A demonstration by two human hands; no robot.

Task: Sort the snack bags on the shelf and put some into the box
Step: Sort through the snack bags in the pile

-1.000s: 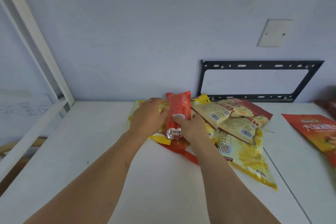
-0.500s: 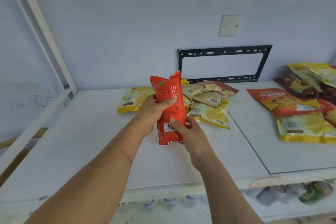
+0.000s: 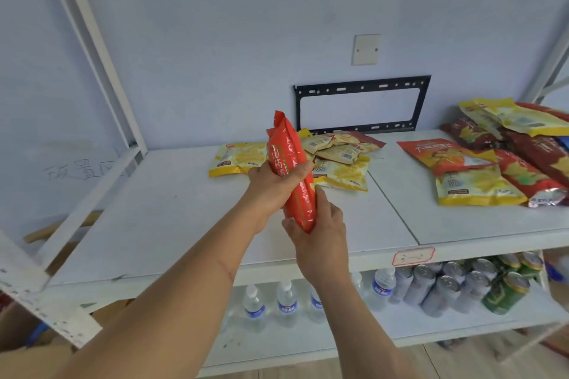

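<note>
Both my hands hold a long red snack bag [image 3: 288,151] upright above the white shelf [image 3: 160,212]. My left hand [image 3: 272,186] wraps its middle; my right hand [image 3: 317,231] grips its lower end. Behind it on the shelf lies a heap of yellow snack bags [image 3: 341,160], with one yellow bag [image 3: 238,158] apart to the left. A second pile of red and yellow bags [image 3: 492,160] lies at the right. No box is in view.
A black metal bracket [image 3: 360,108] is fixed to the wall behind the shelf. The lower shelf carries water bottles [image 3: 286,304] and drink cans [image 3: 468,283]. White shelf posts [image 3: 92,49] rise at the left. A label [image 3: 413,256] sticks on the shelf's front edge.
The red bag came up off the heap and toward me, held in both hands. The camera pulled back and tilted down, revealing the right pile and the lower shelf.
</note>
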